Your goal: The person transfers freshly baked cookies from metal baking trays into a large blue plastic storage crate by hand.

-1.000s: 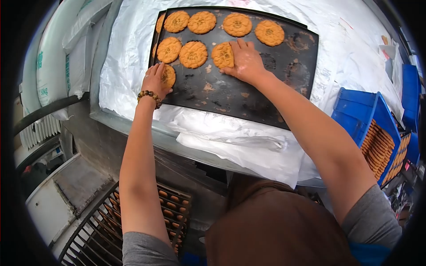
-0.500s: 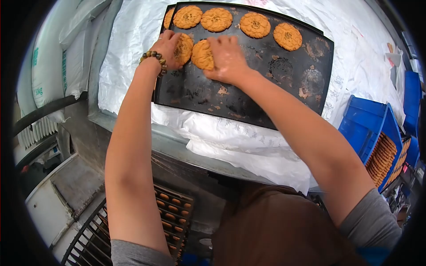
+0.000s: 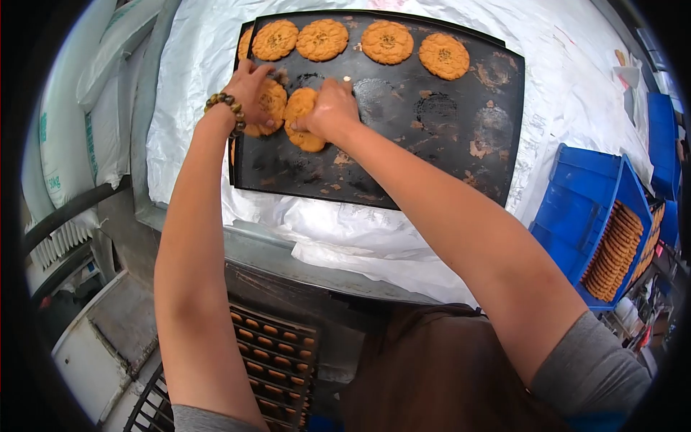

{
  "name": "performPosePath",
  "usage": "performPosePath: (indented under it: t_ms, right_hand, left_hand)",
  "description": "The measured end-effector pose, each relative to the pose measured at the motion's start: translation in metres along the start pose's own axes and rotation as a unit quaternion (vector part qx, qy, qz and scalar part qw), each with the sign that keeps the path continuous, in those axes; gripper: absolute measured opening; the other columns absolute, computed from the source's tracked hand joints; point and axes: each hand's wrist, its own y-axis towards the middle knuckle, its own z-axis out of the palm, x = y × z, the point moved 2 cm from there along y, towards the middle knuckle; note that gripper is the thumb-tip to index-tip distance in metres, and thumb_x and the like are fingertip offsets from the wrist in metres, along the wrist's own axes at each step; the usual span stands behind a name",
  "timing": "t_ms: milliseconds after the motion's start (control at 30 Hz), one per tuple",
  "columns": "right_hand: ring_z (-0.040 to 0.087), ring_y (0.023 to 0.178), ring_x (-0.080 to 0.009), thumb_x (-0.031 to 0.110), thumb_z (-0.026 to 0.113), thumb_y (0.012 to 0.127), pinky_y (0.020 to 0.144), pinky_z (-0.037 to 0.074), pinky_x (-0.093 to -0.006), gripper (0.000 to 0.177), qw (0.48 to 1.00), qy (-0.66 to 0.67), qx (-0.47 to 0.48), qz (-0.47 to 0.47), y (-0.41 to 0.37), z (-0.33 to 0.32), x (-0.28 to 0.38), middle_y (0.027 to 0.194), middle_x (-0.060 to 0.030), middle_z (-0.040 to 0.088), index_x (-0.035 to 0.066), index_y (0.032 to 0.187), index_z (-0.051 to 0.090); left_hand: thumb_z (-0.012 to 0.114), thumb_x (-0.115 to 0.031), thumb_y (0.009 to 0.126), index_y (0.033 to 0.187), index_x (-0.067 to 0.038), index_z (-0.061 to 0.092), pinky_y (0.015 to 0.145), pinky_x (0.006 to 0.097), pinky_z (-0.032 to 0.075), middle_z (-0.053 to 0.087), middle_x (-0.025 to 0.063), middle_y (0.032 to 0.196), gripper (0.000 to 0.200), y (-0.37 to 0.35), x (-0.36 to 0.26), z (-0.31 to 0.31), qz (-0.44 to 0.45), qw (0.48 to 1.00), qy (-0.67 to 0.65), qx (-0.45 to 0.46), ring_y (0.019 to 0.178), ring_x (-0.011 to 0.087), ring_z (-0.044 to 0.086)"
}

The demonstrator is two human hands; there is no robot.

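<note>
Large round golden cookies with dark specks on top lie on a black baking tray. My left hand, wearing a beaded bracelet, has its fingers curled round one cookie at the tray's left side. Just right of it, my right hand grips another cookie by its right edge. These two cookies are side by side, partly covered by my fingers. Along the far edge is a row with a cookie, a second cookie, a third cookie and one more cookie.
White plastic sheeting covers the table under the tray. Another tray edge with cookies shows beneath at left. A blue crate holding stacked cookies stands at right. White sacks are at left; a rack of small baked pieces is below.
Both hands have drawn their two cookies a little toward me on the tray, away from the far row. The whole view has also shifted slightly.
</note>
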Motion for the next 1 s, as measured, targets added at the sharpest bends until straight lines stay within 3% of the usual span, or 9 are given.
performPosePath:
  t_ms: [200, 233, 267, 467, 533, 567, 833, 933, 1000]
  right_hand:
    - [0.072, 0.109, -0.0321, 0.035, 0.099, 0.070, 0.094, 0.063, -0.0421, 0.085, 0.992, 0.093, -0.036, -0.082, -0.007, -0.108, -0.073, 0.116, -0.0243, 0.070, -0.007, 0.128, 0.054]
    - [0.069, 0.114, -0.0309, 0.043, 0.099, 0.067, 0.098, 0.059, -0.0428, 0.085, 0.985, 0.157, -0.025, -0.067, 0.004, -0.133, -0.095, 0.118, -0.0250, 0.069, -0.006, 0.121, 0.058]
    - [0.066, 0.119, -0.0296, 0.052, 0.099, 0.064, 0.102, 0.055, -0.0434, 0.086, 0.974, 0.219, -0.014, -0.052, 0.015, -0.159, -0.114, 0.120, -0.0257, 0.067, -0.006, 0.114, 0.061]
    - [0.071, 0.114, -0.0318, 0.050, 0.100, 0.062, 0.101, 0.057, -0.0393, 0.105, 0.997, 0.031, -0.074, 0.011, 0.065, -0.217, -0.171, 0.128, -0.0288, 0.068, -0.010, 0.137, 0.057]
    - [0.070, 0.117, -0.0333, 0.034, 0.100, 0.069, 0.100, 0.058, -0.0395, 0.100, 0.993, -0.041, -0.092, 0.054, 0.063, -0.215, -0.154, 0.127, -0.0277, 0.069, -0.012, 0.143, 0.051]
    - [0.069, 0.120, -0.0342, 0.038, 0.102, 0.064, 0.101, 0.057, -0.0395, 0.109, 0.994, -0.033, -0.038, 0.092, 0.064, -0.217, -0.149, 0.132, -0.0285, 0.066, -0.013, 0.146, 0.050]
    - [0.069, 0.116, -0.0319, 0.039, 0.103, 0.061, 0.100, 0.057, -0.0379, 0.096, 0.987, -0.069, -0.142, 0.039, 0.039, -0.203, -0.143, 0.123, -0.0233, 0.070, -0.011, 0.131, 0.061]
    - [0.069, 0.113, -0.0294, 0.035, 0.101, 0.067, 0.100, 0.056, -0.0368, 0.091, 0.991, 0.065, -0.116, -0.025, 0.044, -0.197, -0.138, 0.119, -0.0217, 0.070, -0.011, 0.132, 0.057]
    - [0.069, 0.113, -0.0280, 0.030, 0.099, 0.072, 0.102, 0.054, -0.0360, 0.089, 0.963, 0.271, -0.005, -0.005, 0.045, -0.201, -0.121, 0.120, -0.0218, 0.069, -0.010, 0.136, 0.052]
  left_hand:
    - [0.100, -0.015, 0.062, 0.136, -0.007, 0.061, 0.105, 0.0395, 0.053, 0.071, 0.0129, 0.119, 0.084, 0.007, -0.010, -0.002, 0.017, 0.991, -0.119, 0.055, 0.119, 0.0332, 0.067]
    - [0.099, -0.014, 0.068, 0.133, -0.003, 0.062, 0.100, 0.0376, 0.055, 0.076, 0.0116, 0.118, 0.075, 0.013, -0.019, -0.010, 0.037, 0.982, -0.171, 0.065, 0.113, 0.0284, 0.071]
    - [0.099, -0.014, 0.068, 0.133, -0.003, 0.062, 0.100, 0.0376, 0.055, 0.076, 0.0116, 0.118, 0.075, 0.022, -0.029, -0.016, 0.040, 0.982, -0.171, 0.066, 0.113, 0.0284, 0.071]
    - [0.098, -0.019, 0.071, 0.140, -0.005, 0.058, 0.102, 0.0378, 0.056, 0.074, 0.0117, 0.122, 0.081, 0.093, -0.098, -0.042, 0.093, 0.960, -0.264, 0.000, 0.116, 0.0261, 0.070]
    - [0.099, -0.026, 0.071, 0.152, -0.006, 0.049, 0.107, 0.0404, 0.054, 0.070, 0.0159, 0.134, 0.098, 0.111, -0.106, -0.035, 0.046, 0.991, -0.107, -0.067, 0.124, 0.0288, 0.067]
    - [0.099, -0.032, 0.070, 0.160, -0.008, 0.039, 0.111, 0.0436, 0.052, 0.061, 0.0192, 0.147, 0.111, 0.117, -0.106, -0.036, -0.014, 0.996, -0.082, -0.031, 0.134, 0.0312, 0.061]
    - [0.101, -0.043, 0.063, 0.157, -0.017, 0.047, 0.114, 0.0447, 0.052, 0.045, 0.0155, 0.153, 0.112, 0.103, -0.108, -0.037, -0.076, 0.996, -0.038, -0.034, 0.140, 0.0371, 0.052]
    - [0.102, -0.039, 0.062, 0.145, -0.010, 0.058, 0.109, 0.0446, 0.054, 0.057, 0.0156, 0.142, 0.098, 0.063, -0.123, -0.048, -0.059, 0.987, 0.101, -0.107, 0.132, 0.0336, 0.059]
    - [0.103, -0.038, 0.063, 0.142, -0.005, 0.058, 0.108, 0.0446, 0.055, 0.061, 0.0163, 0.138, 0.097, 0.060, -0.105, -0.045, -0.091, 0.992, -0.003, -0.082, 0.128, 0.0318, 0.062]
